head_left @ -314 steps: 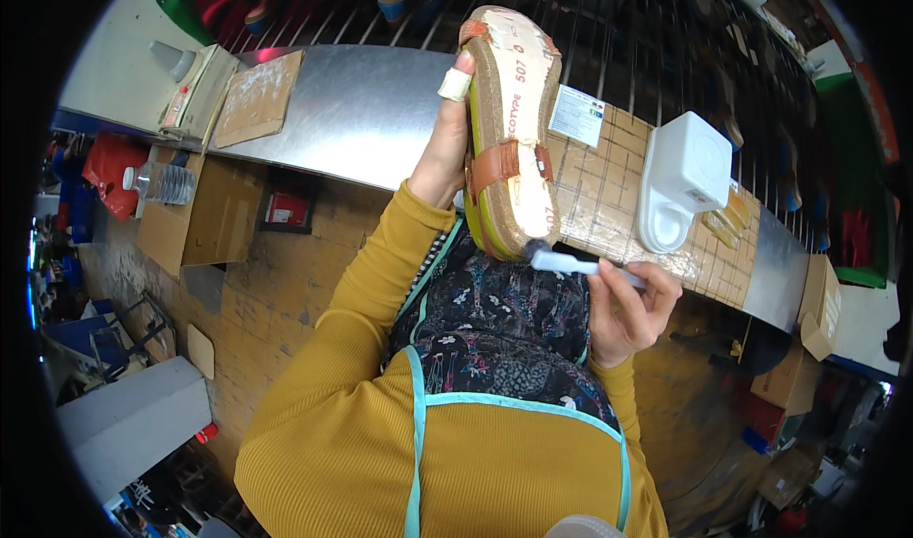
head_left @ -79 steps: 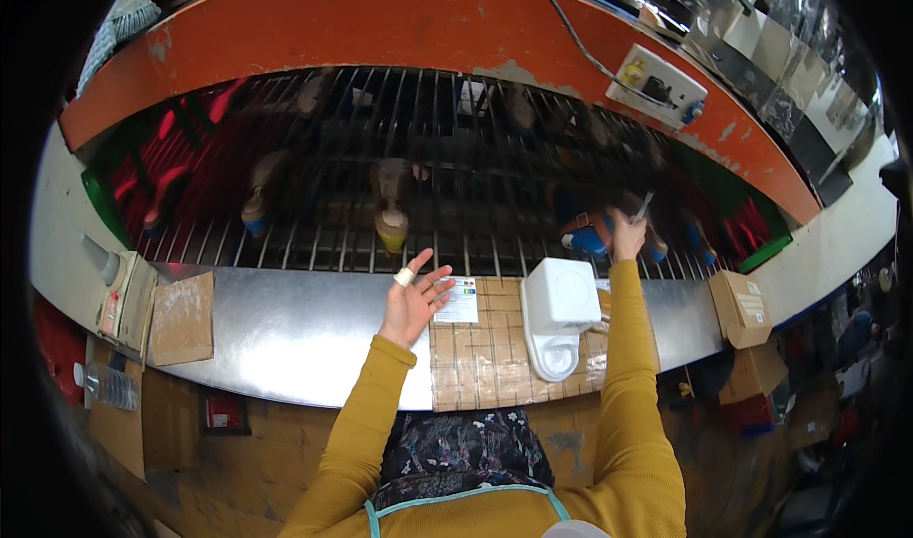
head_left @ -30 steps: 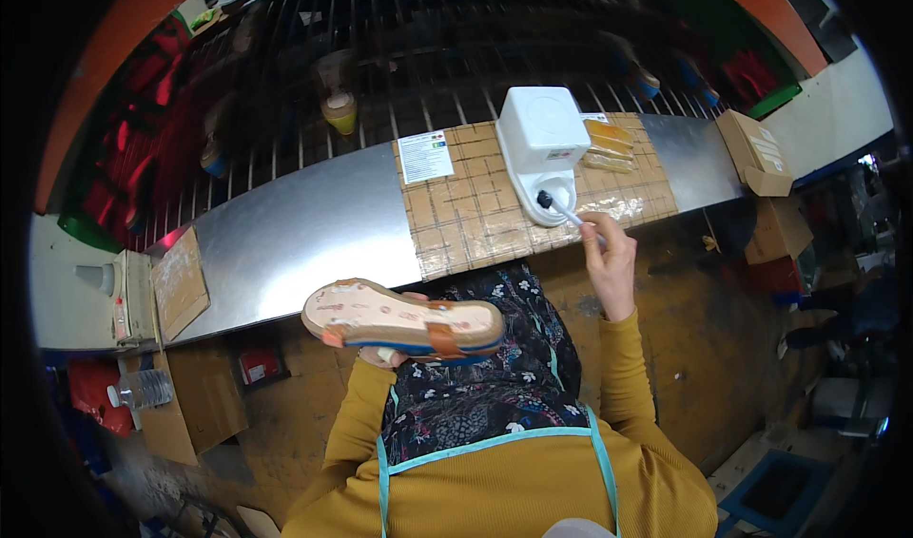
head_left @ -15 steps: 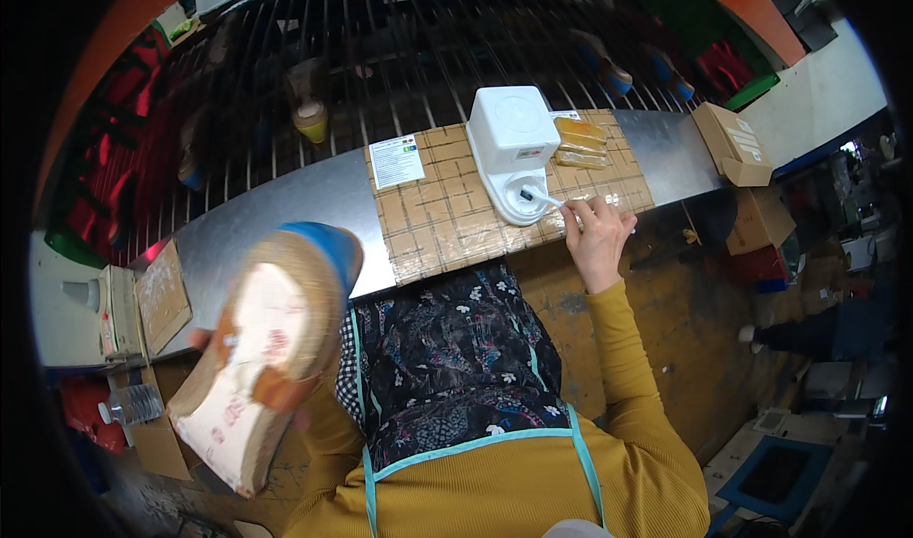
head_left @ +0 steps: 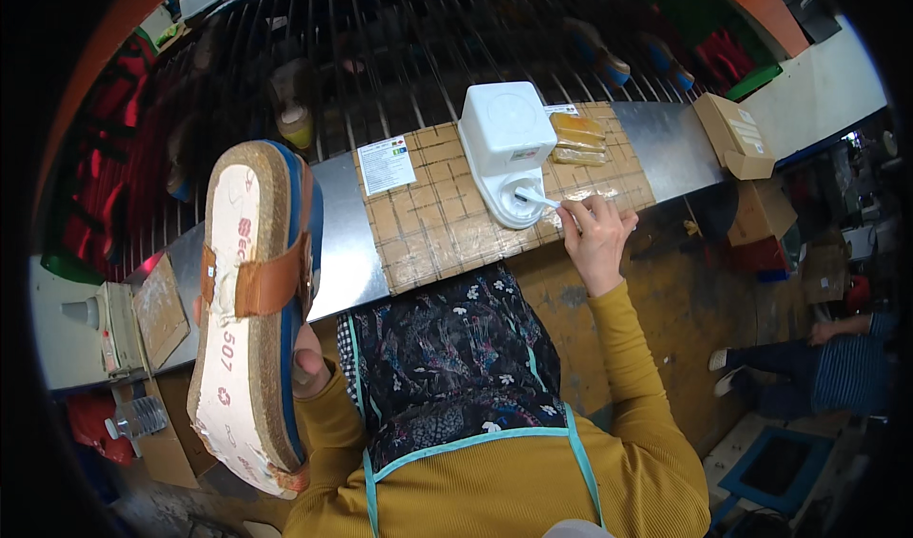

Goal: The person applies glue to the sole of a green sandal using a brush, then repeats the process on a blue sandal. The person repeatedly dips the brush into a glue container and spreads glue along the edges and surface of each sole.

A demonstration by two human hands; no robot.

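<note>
My left hand (head_left: pixel 306 357) grips a sandal (head_left: pixel 252 376) on a blue last, its pale underside turned up. Brown straps fold over the edges of that underside, with whitish smears near them, and a cork-coloured band runs round the side. Most of the left fingers are hidden behind the sandal. To the right, my right hand (head_left: pixel 599 239) pinches the thin white handle of a small brush (head_left: pixel 539 198). The brush's dark-bristled head rests in the round cup of a white dispenser (head_left: pixel 511 129) with a box-shaped tank.
The dispenser stands on a tape-covered cardboard sheet (head_left: pixel 414 239) with a printed card (head_left: pixel 386 165) and amber blocks (head_left: pixel 578 139). Behind runs a rack of metal bars (head_left: pixel 380 82) with more lasts below. A cardboard box (head_left: pixel 732 137) sits right; another person (head_left: pixel 808 367) is far right.
The sandal has swung upright and to the left, its underside now facing up more fully. My right hand and the brush stay nearly still at the cup. A person appears at the right.
</note>
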